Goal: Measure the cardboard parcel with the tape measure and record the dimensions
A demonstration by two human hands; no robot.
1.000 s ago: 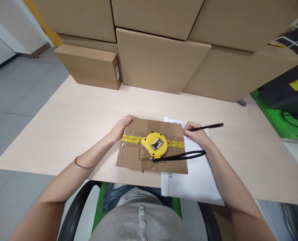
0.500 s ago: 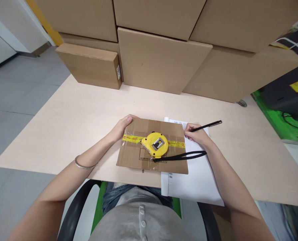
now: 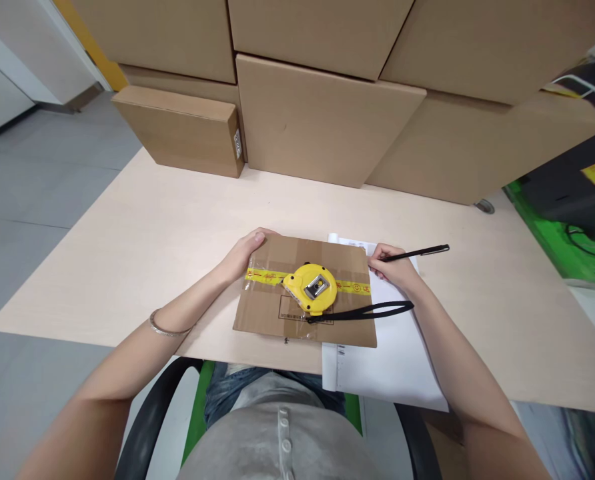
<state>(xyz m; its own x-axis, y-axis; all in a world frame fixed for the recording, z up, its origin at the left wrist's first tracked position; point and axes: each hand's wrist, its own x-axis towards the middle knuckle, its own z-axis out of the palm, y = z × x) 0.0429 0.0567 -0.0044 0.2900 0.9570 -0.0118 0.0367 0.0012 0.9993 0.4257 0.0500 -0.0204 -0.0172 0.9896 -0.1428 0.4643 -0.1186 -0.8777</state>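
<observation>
A small cardboard box (image 3: 262, 310) with yellow printed tape is gripped at its far left corner by my left hand (image 3: 247, 252); the thumb lies on top and the other fingers are mostly hidden. On the box rests a yellow tape measure (image 3: 297, 283), its black wrist strap (image 3: 382, 310) reaching past the right edge. My right hand (image 3: 391, 263) is closed around a black pen (image 3: 427, 251), which points up to the right. Under that hand lies white paper (image 3: 382, 367), partly covered by the box. The pen's tip is hidden.
Large cardboard boxes (image 3: 322, 120) are stacked along the table's (image 3: 127, 253) far side. A flatter box (image 3: 177, 133) stands at the back left. Dark equipment (image 3: 567, 173) sits on a green surface at the right. Chair armrests (image 3: 147, 413) flank my body.
The pen's upper end has tilted slightly down and to the right in my right hand. My left hand, the box and the tape measure keep their places.
</observation>
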